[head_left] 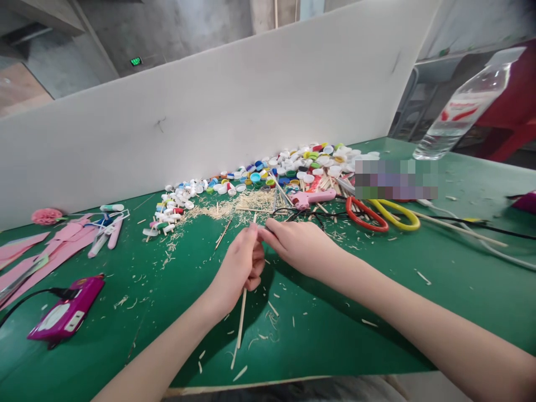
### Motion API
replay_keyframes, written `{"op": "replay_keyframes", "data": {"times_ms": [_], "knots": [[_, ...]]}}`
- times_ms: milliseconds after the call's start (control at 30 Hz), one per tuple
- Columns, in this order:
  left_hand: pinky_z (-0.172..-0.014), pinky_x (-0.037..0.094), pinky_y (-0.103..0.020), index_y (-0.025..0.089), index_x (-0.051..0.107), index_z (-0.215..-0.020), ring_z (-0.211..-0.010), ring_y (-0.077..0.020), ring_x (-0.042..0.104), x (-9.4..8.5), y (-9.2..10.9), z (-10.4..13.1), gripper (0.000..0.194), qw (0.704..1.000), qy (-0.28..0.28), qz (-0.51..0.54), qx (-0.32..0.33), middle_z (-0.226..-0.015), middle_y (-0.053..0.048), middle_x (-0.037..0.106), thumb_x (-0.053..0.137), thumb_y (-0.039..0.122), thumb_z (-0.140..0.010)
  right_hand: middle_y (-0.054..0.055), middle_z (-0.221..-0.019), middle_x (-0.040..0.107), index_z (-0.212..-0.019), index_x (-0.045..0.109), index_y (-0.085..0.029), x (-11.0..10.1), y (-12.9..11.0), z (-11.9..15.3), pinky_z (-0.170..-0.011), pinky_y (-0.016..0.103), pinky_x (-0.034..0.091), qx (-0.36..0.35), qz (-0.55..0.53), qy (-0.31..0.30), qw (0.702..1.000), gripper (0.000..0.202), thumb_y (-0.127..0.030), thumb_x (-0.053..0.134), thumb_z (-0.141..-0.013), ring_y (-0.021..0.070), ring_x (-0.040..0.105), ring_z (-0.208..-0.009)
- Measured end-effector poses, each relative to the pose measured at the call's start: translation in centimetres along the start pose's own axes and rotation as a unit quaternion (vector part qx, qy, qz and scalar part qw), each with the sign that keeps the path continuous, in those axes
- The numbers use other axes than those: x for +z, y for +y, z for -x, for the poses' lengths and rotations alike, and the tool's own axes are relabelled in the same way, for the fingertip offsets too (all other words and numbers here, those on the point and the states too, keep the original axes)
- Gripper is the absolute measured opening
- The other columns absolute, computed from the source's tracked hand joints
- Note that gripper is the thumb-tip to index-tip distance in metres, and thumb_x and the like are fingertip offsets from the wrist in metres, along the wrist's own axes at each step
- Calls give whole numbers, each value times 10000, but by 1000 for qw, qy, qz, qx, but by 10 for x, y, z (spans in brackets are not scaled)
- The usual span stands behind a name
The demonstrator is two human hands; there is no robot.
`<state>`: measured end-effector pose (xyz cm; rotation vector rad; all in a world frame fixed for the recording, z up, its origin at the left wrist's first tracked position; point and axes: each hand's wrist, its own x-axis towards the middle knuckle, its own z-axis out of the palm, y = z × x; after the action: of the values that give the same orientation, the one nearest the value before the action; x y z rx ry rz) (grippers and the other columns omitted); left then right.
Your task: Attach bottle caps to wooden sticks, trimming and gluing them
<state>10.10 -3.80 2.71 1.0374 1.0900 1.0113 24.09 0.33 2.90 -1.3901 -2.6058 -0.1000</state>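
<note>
My left hand (240, 259) is closed around a thin wooden stick (242, 324). The stick slants down toward the table's near edge, and its upper tip shows just above my fingers. Close against it on the right, my right hand (304, 245) is closed, its thumb and fingertips meeting the left hand near the stick's top. Whatever the right fingers hold is hidden. Pale wood shavings (251, 202) lie heaped beyond both hands, with loose curls scattered below them.
On the green table (167, 335), bottle caps (288, 167) are piled along a white partition (234, 100). Red-handled scissors (366, 215), a pink glue gun (312, 197) and a water bottle (469, 106) lie rightward. A purple power strip (69, 310) and pink paper (62, 245) are left.
</note>
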Motion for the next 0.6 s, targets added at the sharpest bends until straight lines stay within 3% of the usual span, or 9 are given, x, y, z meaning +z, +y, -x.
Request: {"op": "replay_keyframes", "data": {"times_ms": [133, 367, 467, 600], "knots": [[-305, 157, -147, 247, 413, -869, -365, -35, 216, 1, -4, -1, 390, 995, 16, -103, 14, -530, 109, 230, 548, 603, -785, 21, -771, 639, -942, 488, -195, -4, 1, 0, -498, 253, 195, -1, -2, -30, 1000, 331, -401, 232, -986, 160, 607, -675], [-317, 135, -163, 215, 449, -830, -350, -21, 218, 1, -14, -7, 408, 988, 54, -146, 5, -515, 112, 237, 526, 614, -795, 99, -833, 656, -1012, 499, -153, -2, -18, 4, -545, 273, 342, 75, 51, -41, 995, 192, -227, 333, -949, 235, 652, -756], [-324, 116, -171, 219, 407, -779, -341, -25, 204, 1, -18, -9, 412, 990, 54, -130, -15, -502, 117, 206, 510, 617, -802, 126, -839, 651, -1029, 519, -135, 2, -21, 3, -552, 270, 379, 104, 71, -45, 991, 213, -195, 336, -940, 231, 657, -753], [-334, 104, -166, 224, 322, -725, -350, -19, 177, 3, -20, -4, 411, 989, 61, -133, -8, -518, 116, 176, 517, 573, -819, 136, -853, 644, -1095, 555, -153, 5, -4, 2, -563, 268, 396, 139, 99, -54, 984, 316, -228, 277, -965, 229, 663, -743]]}}
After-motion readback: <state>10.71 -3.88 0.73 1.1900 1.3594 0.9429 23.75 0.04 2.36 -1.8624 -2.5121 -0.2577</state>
